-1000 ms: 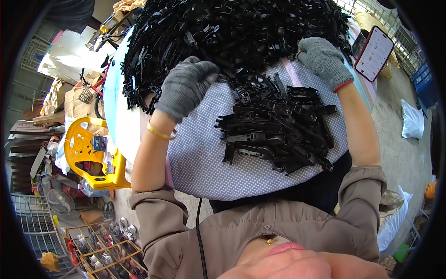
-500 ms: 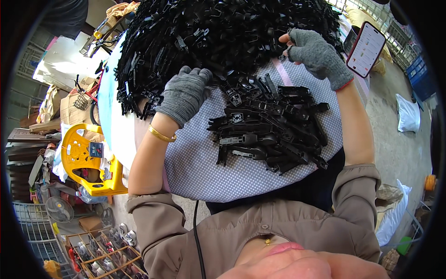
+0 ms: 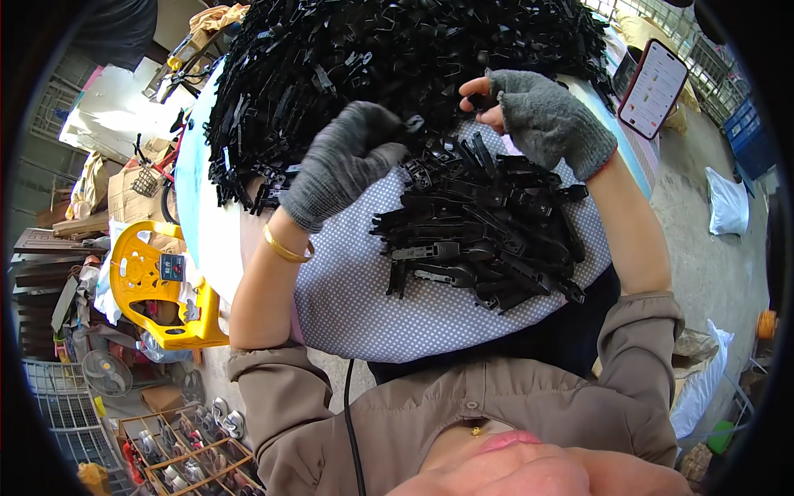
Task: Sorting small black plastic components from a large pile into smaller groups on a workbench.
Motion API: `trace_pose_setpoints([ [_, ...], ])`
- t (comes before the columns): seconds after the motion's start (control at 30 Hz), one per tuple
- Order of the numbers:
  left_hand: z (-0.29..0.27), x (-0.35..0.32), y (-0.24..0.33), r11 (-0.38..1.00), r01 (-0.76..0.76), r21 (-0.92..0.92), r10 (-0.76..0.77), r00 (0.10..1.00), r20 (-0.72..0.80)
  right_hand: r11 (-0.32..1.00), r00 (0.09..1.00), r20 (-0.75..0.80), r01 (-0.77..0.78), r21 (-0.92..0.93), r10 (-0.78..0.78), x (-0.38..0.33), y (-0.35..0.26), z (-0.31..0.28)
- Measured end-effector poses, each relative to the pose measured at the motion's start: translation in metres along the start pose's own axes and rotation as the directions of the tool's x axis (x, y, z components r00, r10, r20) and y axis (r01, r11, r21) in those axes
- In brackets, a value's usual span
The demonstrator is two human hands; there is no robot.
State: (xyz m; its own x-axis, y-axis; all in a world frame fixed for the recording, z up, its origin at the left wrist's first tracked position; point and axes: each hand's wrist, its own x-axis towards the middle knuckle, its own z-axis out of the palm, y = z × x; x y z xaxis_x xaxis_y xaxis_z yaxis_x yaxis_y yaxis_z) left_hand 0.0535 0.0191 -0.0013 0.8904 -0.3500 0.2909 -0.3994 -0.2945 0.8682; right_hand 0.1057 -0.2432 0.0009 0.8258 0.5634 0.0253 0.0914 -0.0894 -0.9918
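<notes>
Over the lap, on a white-dotted grey cloth (image 3: 364,306), lies a loose heap of black plastic clips (image 3: 480,240), long flat strips with slotted ends, matte and rigid-looking, most with their long axes running left to right, slightly fanned. Beyond it, away from the body, a far larger pile of the same black pieces (image 3: 397,58) covers the table (image 3: 194,182), tangled in all directions.

Left hand (image 3: 347,161), in a dark grey knit glove, is curled nearly closed at the seam between the two heaps; it appears to pinch a small black piece at the fingertips, though the grip is hard to tell. Right hand (image 3: 542,116), in a fingerless grey glove, pinches a small black piece (image 3: 478,101) between thumb and forefinger, just above the near heap's far edge.

Near heap lies below and between both hands, the right slightly closer. A phone (image 3: 655,87) leans at the far right.
</notes>
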Motion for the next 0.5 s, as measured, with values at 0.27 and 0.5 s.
trace_pose_setpoints([
  [0.27,0.015,0.003,0.017,0.944,0.319,-0.088,-0.304,0.940,0.154,0.996,1.000,-0.018,-0.017,0.083,0.019,-0.004,-0.003,0.026],
  [0.5,0.021,0.000,0.019,0.937,0.348,-0.044,-0.338,0.929,0.152,0.999,0.997,-0.082,-0.017,-0.032,0.015,-0.011,-0.011,0.032],
])
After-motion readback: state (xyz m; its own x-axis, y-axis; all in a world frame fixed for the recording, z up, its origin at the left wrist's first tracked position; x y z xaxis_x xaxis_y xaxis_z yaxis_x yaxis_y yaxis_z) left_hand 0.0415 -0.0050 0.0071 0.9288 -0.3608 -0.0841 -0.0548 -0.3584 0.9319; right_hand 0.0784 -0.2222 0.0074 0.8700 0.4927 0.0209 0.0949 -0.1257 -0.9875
